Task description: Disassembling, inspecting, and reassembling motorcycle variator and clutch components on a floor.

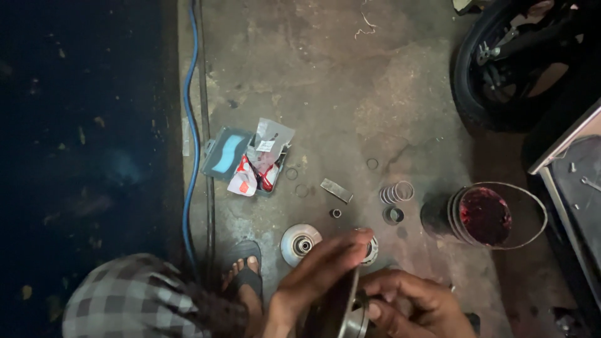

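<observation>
Metal disc [343, 307] on edge between both hands' grip, apparently.

A round metal disc [346, 307] is held on edge at the bottom of the view, just above the concrete floor. Its thin rim is turned toward the camera, tilted slightly. A shiny steel hub [358, 320] is seen at its centre; the lower part is cut off.

Head camera looks steeply down, close above floor [350, 94].
</observation>
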